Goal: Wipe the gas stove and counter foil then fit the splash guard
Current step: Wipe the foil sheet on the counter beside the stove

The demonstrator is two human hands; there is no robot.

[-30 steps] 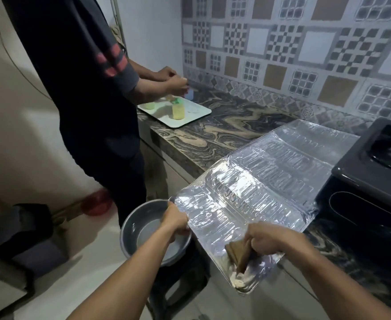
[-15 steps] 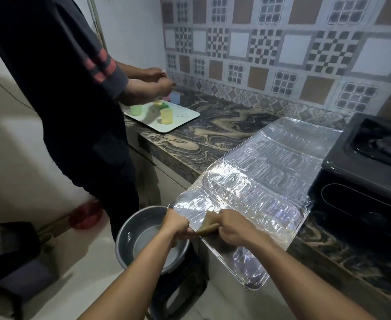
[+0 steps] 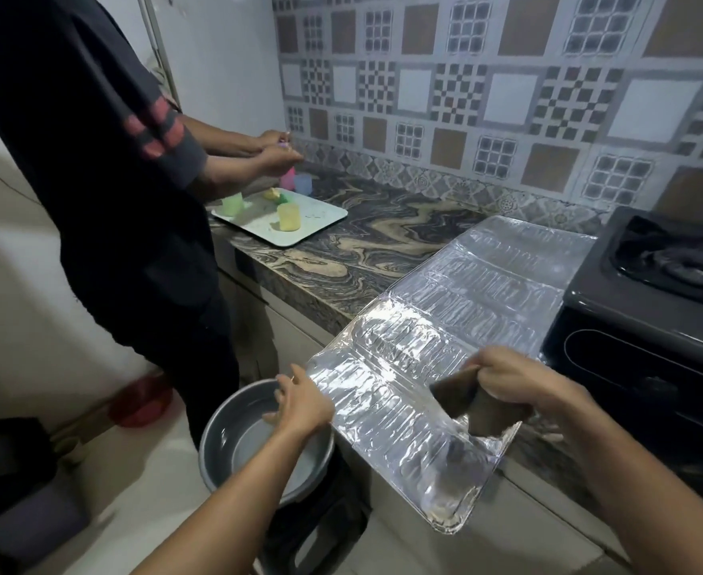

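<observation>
A shiny foil splash guard [image 3: 457, 325] lies folded out across the marble counter [image 3: 366, 246], its near panel hanging over the counter's front edge. My left hand [image 3: 300, 402] grips the guard's near left edge, above the basin. My right hand [image 3: 511, 379] holds a brown cloth [image 3: 476, 404] pressed on the guard's near right panel. The black gas stove [image 3: 648, 309] stands at the right, right next to the guard's far end.
A grey basin [image 3: 233, 441] with water sits on a dark stool below the counter edge. Another person in a dark shirt [image 3: 105, 180] stands at the left, handling small coloured cups on a white tray [image 3: 300, 234]. Patterned wall tiles are behind the counter.
My right hand has swept the cloth across the near panel, from lower right to beside my left hand and back to the right. My left hand stays on the guard's left edge.
</observation>
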